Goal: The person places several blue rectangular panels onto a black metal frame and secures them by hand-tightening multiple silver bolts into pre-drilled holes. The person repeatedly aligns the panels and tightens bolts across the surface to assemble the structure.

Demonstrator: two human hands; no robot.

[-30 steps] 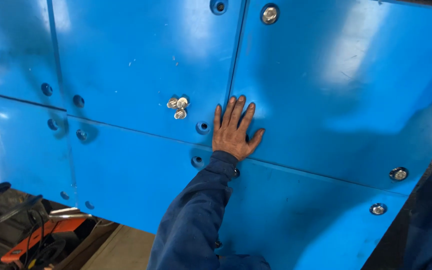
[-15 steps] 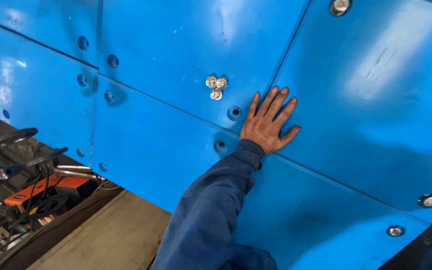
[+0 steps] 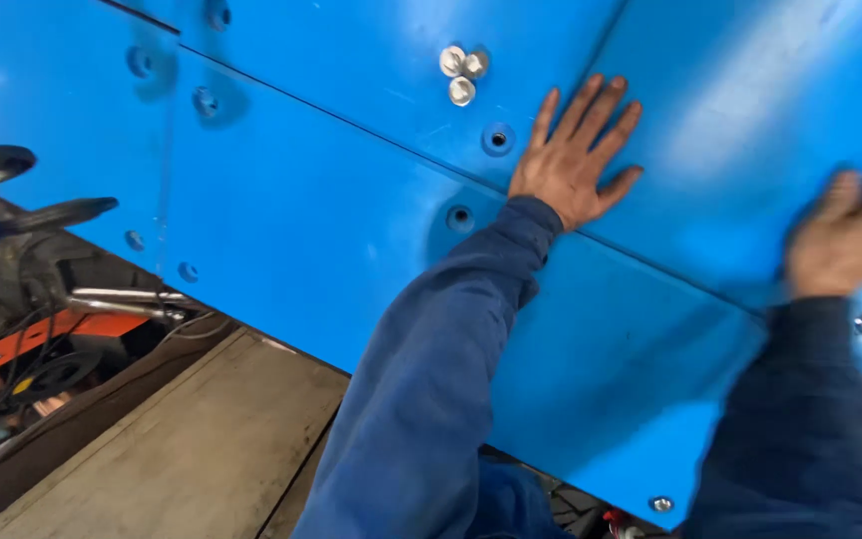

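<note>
Now the right hand (image 3: 845, 240) joins the left hand (image 3: 571, 160) on the blue panel (image 3: 331, 220).

Light was bright and even, falling from above and leaving pale, soft glare patches across the glossy blue panels (image 3: 331, 230). The right hand (image 3: 845, 235) was smeared by motion blur, while the left hand (image 3: 573, 160) stayed sharp, casting only a faint shadow. The lower-left corner lay dimmer.
</note>
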